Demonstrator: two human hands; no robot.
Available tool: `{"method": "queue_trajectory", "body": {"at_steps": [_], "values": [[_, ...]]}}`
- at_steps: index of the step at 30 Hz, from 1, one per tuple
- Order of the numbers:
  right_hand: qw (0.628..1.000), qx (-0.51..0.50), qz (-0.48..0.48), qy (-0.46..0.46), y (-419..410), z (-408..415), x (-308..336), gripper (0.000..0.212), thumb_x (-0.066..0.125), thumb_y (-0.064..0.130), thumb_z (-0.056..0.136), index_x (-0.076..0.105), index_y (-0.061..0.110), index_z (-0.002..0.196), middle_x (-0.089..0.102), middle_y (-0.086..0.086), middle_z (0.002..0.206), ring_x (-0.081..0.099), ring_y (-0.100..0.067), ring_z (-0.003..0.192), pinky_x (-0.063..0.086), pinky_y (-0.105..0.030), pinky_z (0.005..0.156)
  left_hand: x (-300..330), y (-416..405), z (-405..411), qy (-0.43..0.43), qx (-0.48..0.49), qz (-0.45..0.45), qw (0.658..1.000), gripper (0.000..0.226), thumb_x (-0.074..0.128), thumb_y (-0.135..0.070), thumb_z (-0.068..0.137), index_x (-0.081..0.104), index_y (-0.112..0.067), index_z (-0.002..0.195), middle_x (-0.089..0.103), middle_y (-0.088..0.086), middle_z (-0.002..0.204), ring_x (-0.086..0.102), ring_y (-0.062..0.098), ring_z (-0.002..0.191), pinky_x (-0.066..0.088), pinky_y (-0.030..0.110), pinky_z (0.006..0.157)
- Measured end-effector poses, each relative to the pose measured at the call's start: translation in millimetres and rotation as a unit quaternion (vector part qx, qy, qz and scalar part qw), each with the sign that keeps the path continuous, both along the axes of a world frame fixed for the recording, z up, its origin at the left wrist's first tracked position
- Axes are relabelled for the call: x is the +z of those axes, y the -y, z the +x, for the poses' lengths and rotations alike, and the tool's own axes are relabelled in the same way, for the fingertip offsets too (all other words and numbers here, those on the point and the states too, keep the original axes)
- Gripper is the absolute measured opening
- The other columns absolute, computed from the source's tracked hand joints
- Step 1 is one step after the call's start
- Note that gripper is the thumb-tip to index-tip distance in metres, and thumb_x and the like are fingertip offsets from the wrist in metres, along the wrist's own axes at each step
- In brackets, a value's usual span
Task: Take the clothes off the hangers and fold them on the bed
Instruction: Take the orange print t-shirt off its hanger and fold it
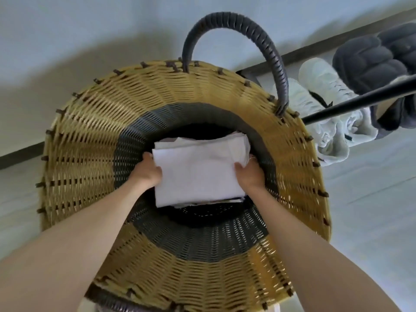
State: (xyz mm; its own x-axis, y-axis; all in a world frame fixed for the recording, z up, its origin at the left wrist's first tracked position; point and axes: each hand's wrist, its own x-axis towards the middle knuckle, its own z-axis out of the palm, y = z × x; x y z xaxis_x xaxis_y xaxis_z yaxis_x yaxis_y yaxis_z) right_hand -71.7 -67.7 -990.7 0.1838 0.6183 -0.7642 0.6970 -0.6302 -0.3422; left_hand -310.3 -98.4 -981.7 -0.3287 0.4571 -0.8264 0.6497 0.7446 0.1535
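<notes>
The left hand and right hand each grip a side edge of a folded white cloth bundle, held between them deep inside a tall tan-and-dark-grey woven wicker basket. The basket stands on pale floor. At two o'clock, white sneakers and dark grey padded slippers lie behind a black rail.

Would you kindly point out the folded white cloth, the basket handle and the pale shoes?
folded white cloth (198, 174), head view, middle of top face
basket handle (238, 21), head view, top of arch
pale shoes (324, 86), head view, upper of one shoe
</notes>
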Motion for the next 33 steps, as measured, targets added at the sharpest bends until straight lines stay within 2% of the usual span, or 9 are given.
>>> {"method": "queue_trajectory", "body": {"at_steps": [6, 8, 10, 15, 20, 22, 26, 29, 33], "values": [[0.997, 0.065, -0.046, -0.011, 1.1, 8.1, 105.9, 0.043, 0.041, 0.024, 0.099, 0.041, 0.004, 0.136, 0.045, -0.014, 0.138, 0.043, -0.030, 0.126, 0.036, -0.032, 0.101, 101.9, -4.4, 22.4, -0.021, -0.099, 0.075, 0.992, 0.048, 0.042, -0.015, 0.097, 0.025, -0.011, 0.141, 0.033, 0.017, 0.137, 0.049, 0.034, 0.113, 0.042, 0.039, 0.086], [0.995, 0.070, -0.064, -0.031, -0.8, 11.0, 147.3, 0.024, 0.038, 0.021, 0.099, 0.057, 0.008, 0.105, 0.057, -0.012, 0.108, 0.050, -0.029, 0.109, 0.038, -0.031, 0.090, 141.0, -7.8, 31.4, -0.009, -0.127, 0.093, 0.988, 0.046, 0.040, -0.015, 0.098, 0.026, -0.009, 0.142, 0.032, 0.016, 0.140, 0.050, 0.033, 0.113, 0.043, 0.039, 0.087], [0.995, 0.073, -0.058, -0.029, 2.3, 19.1, 204.8, 0.027, 0.038, 0.018, 0.097, 0.046, 0.013, 0.072, 0.046, -0.005, 0.075, 0.046, -0.023, 0.089, 0.035, -0.028, 0.076, 191.4, -7.7, 42.1, 0.034, -0.187, 0.074, 0.979, 0.043, 0.037, -0.016, 0.100, 0.032, -0.006, 0.142, 0.037, 0.015, 0.143, 0.048, 0.030, 0.121, 0.041, 0.037, 0.095], [0.994, 0.074, -0.048, -0.065, 17.6, 44.0, 342.3, 0.036, 0.040, 0.019, 0.096, 0.056, -0.009, 0.113, 0.064, -0.020, 0.102, 0.060, -0.034, 0.098, 0.047, -0.038, 0.090, 313.5, -5.2, 75.8, 0.102, -0.276, 0.089, 0.952, 0.032, 0.032, -0.018, 0.101, 0.051, -0.011, 0.125, 0.059, 0.008, 0.121, 0.056, 0.025, 0.107, 0.043, 0.035, 0.086], [0.996, 0.068, -0.010, -0.051, 31.9, 89.7, 460.6, 0.035, 0.042, 0.021, 0.096, 0.059, -0.004, 0.113, 0.066, -0.020, 0.109, 0.062, -0.028, 0.086, 0.050, -0.033, 0.083, 430.2, -18.8, 127.4, 0.135, -0.325, 0.185, 0.918, 0.027, 0.032, -0.015, 0.097, 0.054, -0.003, 0.088, 0.052, 0.002, 0.074, 0.043, 0.013, 0.061, 0.034, 0.021, 0.055], [0.998, 0.049, 0.030, -0.036, 40.1, 112.7, 506.7, 0.033, 0.044, 0.022, 0.097, 0.061, -0.001, 0.112, 0.066, -0.020, 0.110, 0.056, -0.020, 0.079, 0.048, -0.026, 0.070, 479.9, -19.9, 153.3, 0.139, -0.346, 0.213, 0.903, 0.024, 0.032, -0.013, 0.097, 0.051, -0.008, 0.084, 0.052, 0.003, 0.078, 0.044, 0.013, 0.065, 0.032, 0.018, 0.056], [0.997, 0.038, 0.062, -0.015, 54.1, 158.8, 583.4, 0.036, 0.042, 0.025, 0.098, 0.060, -0.002, 0.114, 0.065, -0.020, 0.112, 0.054, -0.019, 0.079, 0.042, -0.021, 0.058, 561.5, -17.6, 201.2, 0.160, -0.367, 0.270, 0.876, 0.026, 0.035, -0.018, 0.100, 0.055, -0.009, 0.112, 0.062, 0.007, 0.107, 0.057, 0.020, 0.090, 0.043, 0.026, 0.080], [0.995, 0.042, 0.092, -0.001, 70.6, 199.8, 639.0, 0.038, 0.040, 0.026, 0.099, 0.059, -0.003, 0.116, 0.065, -0.020, 0.114, 0.054, -0.020, 0.080, 0.043, -0.024, 0.059, 612.2, -8.7, 238.6, 0.178, -0.367, 0.305, 0.861, 0.024, 0.038, -0.022, 0.099, 0.056, -0.015, 0.115, 0.060, 0.001, 0.107, 0.056, 0.016, 0.090, 0.044, 0.025, 0.079], [0.988, 0.043, 0.150, 0.022, 84.5, 255.3, 707.8, 0.035, 0.043, 0.025, 0.099, 0.059, -0.001, 0.116, 0.066, -0.019, 0.113, 0.056, -0.019, 0.079, 0.041, -0.020, 0.057, 665.8, -4.2, 285.7, 0.198, -0.355, 0.367, 0.836, 0.014, 0.043, -0.021, 0.097, 0.056, -0.024, 0.098, 0.061, -0.002, 0.093, 0.059, 0.019, 0.087, 0.049, 0.030, 0.080]]}}
